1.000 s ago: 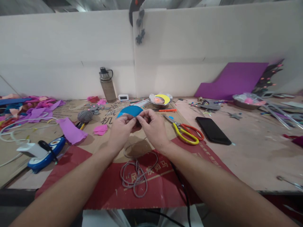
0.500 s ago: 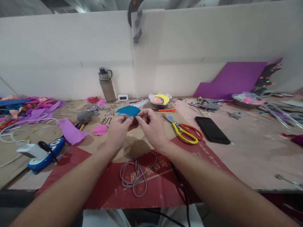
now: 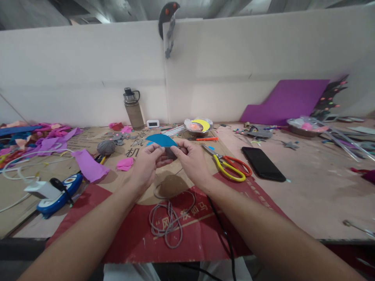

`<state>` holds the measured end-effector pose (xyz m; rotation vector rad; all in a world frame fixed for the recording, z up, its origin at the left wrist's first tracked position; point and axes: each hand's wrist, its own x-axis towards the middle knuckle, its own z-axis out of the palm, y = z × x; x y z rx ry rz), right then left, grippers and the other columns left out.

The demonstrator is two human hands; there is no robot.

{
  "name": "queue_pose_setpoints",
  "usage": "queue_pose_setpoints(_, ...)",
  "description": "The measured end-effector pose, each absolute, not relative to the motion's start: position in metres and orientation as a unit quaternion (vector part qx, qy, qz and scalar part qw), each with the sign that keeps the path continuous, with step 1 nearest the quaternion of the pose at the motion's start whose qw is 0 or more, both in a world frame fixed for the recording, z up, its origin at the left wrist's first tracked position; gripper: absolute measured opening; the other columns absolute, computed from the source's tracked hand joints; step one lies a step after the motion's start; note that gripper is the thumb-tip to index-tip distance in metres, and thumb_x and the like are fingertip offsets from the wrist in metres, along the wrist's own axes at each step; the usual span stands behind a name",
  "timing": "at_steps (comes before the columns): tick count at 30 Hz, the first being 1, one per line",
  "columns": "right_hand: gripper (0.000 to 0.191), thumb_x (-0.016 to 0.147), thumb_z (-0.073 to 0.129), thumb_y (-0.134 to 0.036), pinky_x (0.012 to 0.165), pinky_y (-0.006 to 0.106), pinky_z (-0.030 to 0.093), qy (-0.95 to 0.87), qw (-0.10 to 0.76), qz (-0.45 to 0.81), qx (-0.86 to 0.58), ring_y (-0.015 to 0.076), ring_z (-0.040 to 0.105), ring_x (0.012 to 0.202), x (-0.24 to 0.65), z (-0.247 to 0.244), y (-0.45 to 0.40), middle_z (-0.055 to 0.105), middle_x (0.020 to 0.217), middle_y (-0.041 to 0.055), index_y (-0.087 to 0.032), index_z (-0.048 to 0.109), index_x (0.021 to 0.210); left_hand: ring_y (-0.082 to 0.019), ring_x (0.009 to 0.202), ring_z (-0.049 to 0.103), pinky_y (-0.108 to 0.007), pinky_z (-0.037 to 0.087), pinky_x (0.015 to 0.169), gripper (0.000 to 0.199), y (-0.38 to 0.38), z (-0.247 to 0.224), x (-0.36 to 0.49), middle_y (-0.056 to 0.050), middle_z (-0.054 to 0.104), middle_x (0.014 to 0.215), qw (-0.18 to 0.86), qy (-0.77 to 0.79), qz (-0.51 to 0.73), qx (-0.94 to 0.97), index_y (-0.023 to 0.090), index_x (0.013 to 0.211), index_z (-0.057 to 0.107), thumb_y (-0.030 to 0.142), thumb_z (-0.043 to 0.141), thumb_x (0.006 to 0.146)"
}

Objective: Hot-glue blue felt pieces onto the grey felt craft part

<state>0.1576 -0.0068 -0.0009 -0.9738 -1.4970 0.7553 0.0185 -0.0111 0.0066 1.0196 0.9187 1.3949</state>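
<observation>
A curved blue piece of craft sheet (image 3: 161,140) is raised over the cardboard, with a dark grey part (image 3: 170,153) showing under its lower edge. My left hand (image 3: 148,160) is closed, pinching its left side between thumb and fingers. At its right end my right hand (image 3: 192,159) is also closed, thumb pressed on it. What else the fingertips hold is hidden. A loose grey cord (image 3: 166,224) lies in loops below the hands, one strand rising toward the right hand. Scissors (image 3: 230,166) with yellow and red handles lie to the right.
Under my hands lies a red-and-brown cardboard sheet (image 3: 129,238). A phone (image 3: 263,164) rests right of the scissors. Behind stand a bottle (image 3: 134,111) and a bowl (image 3: 190,130) holding a yellow crescent. Grey yarn (image 3: 106,148) and a blue-and-white device (image 3: 60,197) are on the left.
My hands have drawn slightly apart, and the blue piece now slopes down to the right. More of the dark part beneath it shows. The camera view has tilted up a little.
</observation>
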Motion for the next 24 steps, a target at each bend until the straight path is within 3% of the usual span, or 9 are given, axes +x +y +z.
queue_pose_setpoints(5, 0.02, 0.082, 0.059, -0.036, 0.061, 0.025, 0.036, -0.627, 0.552, 0.341, -0.43, 0.0115, 0.042, 0.061, 0.159, -0.004, -0.006, 0.05, 0.064, -0.0039, -0.017, 0.061, 0.075, -0.017, 0.07, 0.07, -0.03, 0.059, 0.06, 0.021, -0.008, 0.004, 0.015, -0.005, 0.069, 0.08, 0.615, 0.395, 0.556, 0.396, 0.016, 0.078, 0.052, 0.02, 0.071, 0.07)
queue_pose_setpoints(10, 0.02, 0.083, 0.059, -0.037, 0.063, 0.026, 0.038, -0.627, 0.54, 0.359, -0.432, 0.0126, 0.045, 0.064, 0.158, -0.011, -0.004, 0.051, 0.067, -0.0033, -0.017, 0.063, 0.083, -0.017, 0.072, 0.07, -0.032, 0.06, 0.069, 0.019, -0.007, 0.002, 0.018, -0.006, 0.069, 0.077, 0.612, 0.398, 0.567, 0.38, 0.016, 0.073, 0.051, 0.015, 0.07, 0.069)
queue_pose_setpoints(14, 0.027, 0.084, 0.058, -0.037, 0.064, 0.027, 0.041, -0.623, 0.535, 0.368, -0.435, 0.0135, 0.048, 0.064, 0.155, -0.016, -0.004, 0.05, 0.069, -0.0045, -0.017, 0.059, 0.102, -0.015, 0.068, 0.069, -0.033, 0.06, 0.073, 0.023, 0.006, -0.005, 0.007, -0.002, 0.067, 0.073, 0.518, 0.424, 0.608, 0.426, 0.015, 0.073, 0.053, 0.022, 0.074, 0.067)
queue_pose_setpoints(17, 0.017, 0.089, 0.051, -0.032, 0.072, 0.028, 0.044, -0.657, 0.516, 0.36, -0.416, 0.015, 0.056, 0.075, 0.151, -0.017, -0.009, 0.061, 0.079, 0.0002, -0.019, 0.06, 0.093, -0.014, 0.066, 0.069, -0.029, 0.059, 0.073, 0.022, 0.022, -0.004, -0.013, 0.001, 0.065, 0.069, 0.422, 0.436, 0.666, 0.433, 0.016, 0.074, 0.056, 0.026, 0.074, 0.067)
queue_pose_setpoints(20, 0.02, 0.092, 0.047, -0.026, 0.078, 0.029, 0.045, -0.737, 0.468, 0.323, -0.365, 0.0157, 0.06, 0.083, 0.147, -0.016, -0.019, 0.067, 0.085, 0.0033, -0.019, 0.064, 0.084, -0.012, 0.066, 0.068, -0.028, 0.058, 0.075, 0.02, 0.035, 0.008, -0.036, 0.004, 0.062, 0.065, 0.361, 0.407, 0.742, 0.392, 0.018, 0.073, 0.054, 0.023, 0.073, 0.067)
queue_pose_setpoints(24, 0.022, 0.093, 0.049, -0.023, 0.072, 0.026, 0.044, -0.858, 0.366, 0.249, -0.261, 0.0148, 0.06, 0.081, 0.14, -0.019, -0.039, 0.069, 0.086, 0.0054, -0.019, 0.07, 0.093, -0.01, 0.066, 0.066, -0.03, 0.06, 0.078, 0.016, 0.04, 0.029, -0.058, 0.005, 0.062, 0.064, 0.378, 0.328, 0.819, 0.28, 0.019, 0.066, 0.05, 0.012, 0.064, 0.07)
